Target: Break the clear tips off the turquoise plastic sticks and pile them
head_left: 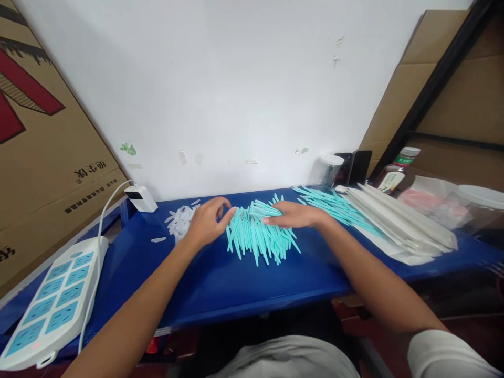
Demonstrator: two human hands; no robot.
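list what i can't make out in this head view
In the head view:
Right hand: most fingertips, hidden by held turquoise sticks.
White pieces: some, covered by the left hand.
Bottle: label print too small to read.
Left-side cardboard box: cut off by the picture's edge.

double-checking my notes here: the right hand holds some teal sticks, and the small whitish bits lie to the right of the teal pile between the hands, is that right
Not quite: the head view shows the small whitish bits to the left of the teal pile between the hands. The right hand does hold some teal sticks.
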